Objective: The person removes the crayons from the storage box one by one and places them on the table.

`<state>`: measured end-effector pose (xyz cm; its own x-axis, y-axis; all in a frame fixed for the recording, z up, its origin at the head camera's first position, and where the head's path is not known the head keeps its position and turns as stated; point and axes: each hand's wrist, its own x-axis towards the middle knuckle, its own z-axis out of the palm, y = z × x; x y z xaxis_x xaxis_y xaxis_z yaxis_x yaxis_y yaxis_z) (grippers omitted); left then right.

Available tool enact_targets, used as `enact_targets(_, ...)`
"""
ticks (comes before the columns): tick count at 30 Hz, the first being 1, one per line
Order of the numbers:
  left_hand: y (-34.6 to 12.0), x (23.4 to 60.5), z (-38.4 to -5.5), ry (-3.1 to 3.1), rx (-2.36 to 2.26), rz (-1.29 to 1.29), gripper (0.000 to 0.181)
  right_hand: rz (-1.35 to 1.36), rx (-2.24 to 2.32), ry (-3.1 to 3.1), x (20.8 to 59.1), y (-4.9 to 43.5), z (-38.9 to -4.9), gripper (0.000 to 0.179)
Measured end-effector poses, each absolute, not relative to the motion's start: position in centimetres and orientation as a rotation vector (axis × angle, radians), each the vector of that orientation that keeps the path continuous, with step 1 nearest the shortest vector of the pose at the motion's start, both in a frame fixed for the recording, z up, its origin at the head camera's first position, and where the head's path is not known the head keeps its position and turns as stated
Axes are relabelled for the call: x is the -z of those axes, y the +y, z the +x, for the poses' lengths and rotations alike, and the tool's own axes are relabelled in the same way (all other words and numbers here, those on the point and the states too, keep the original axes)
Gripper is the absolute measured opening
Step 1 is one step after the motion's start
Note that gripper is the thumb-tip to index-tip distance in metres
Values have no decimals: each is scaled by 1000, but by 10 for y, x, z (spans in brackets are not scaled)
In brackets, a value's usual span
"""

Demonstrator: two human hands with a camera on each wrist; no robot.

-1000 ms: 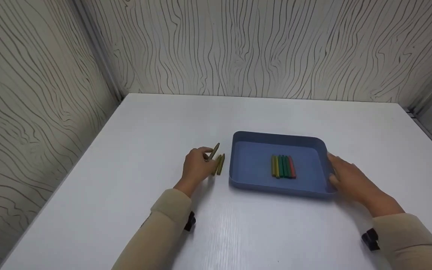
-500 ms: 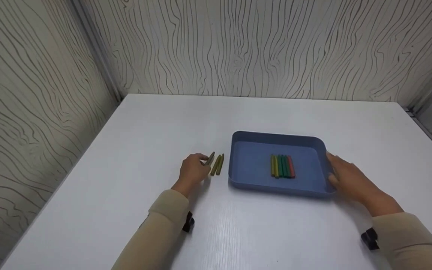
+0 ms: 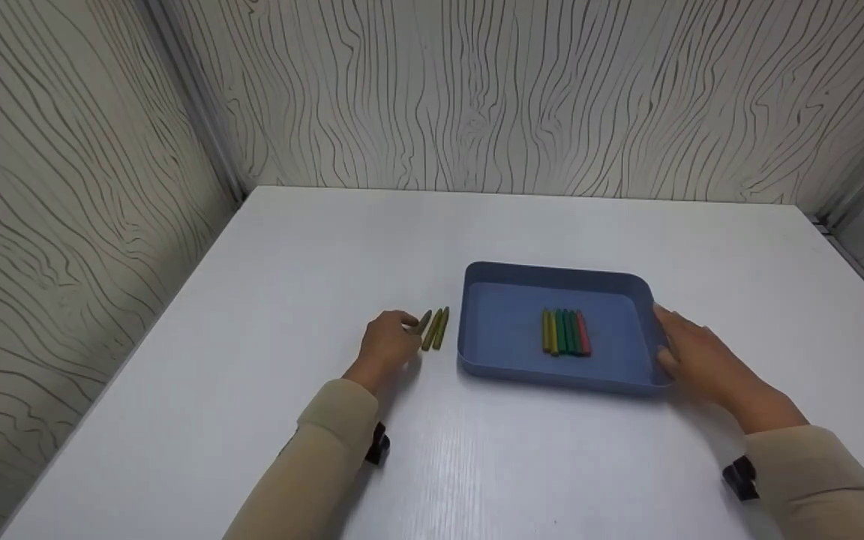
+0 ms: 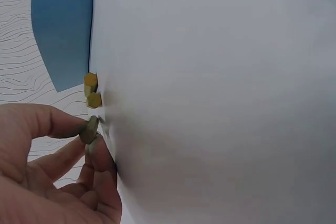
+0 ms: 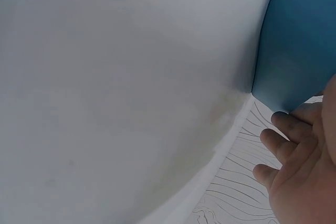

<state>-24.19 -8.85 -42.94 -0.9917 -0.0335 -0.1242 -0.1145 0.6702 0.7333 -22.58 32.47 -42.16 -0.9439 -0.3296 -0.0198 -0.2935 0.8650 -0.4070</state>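
My left hand (image 3: 387,343) pinches an olive-grey crayon (image 3: 424,322) between thumb and fingertips, low over the white table. In the left wrist view the held crayon (image 4: 90,130) shows end-on between the fingertips. Just right of it, two olive-yellow crayons (image 3: 441,328) lie side by side, pointed ends away from me. A blue tray (image 3: 552,380) stands further right, holding a row of several crayons: yellowish ones (image 3: 550,332), green ones (image 3: 566,333) and a red one (image 3: 583,334). My right hand (image 3: 713,371) rests against the tray's right wall, fingers spread loosely.
The white table (image 3: 477,465) runs back to a wood-grain patterned wall (image 3: 477,97). A similar panel (image 3: 64,225) borders the left side. Small black devices (image 3: 378,444) are strapped at both wrists.
My left hand has drawn slightly left and lowered the pinched crayon beside the two lying crayons, which now show more fully. The right hand and tray have stayed put.
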Motion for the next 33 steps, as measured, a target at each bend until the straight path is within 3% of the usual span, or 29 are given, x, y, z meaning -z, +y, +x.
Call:
enact_targets(8,-89,430,-242,2810,-1201,-107,35,-489,627,2951,422,325,-226,65)
enact_targets(21,-84,427,-240,2823,-1199,-121,67,-495,638,2950,422,325,-226,65)
enact_targets(33,-83,422,-242,2900,-1074,-34,82,-473,624,2935,422,325,-226,65)
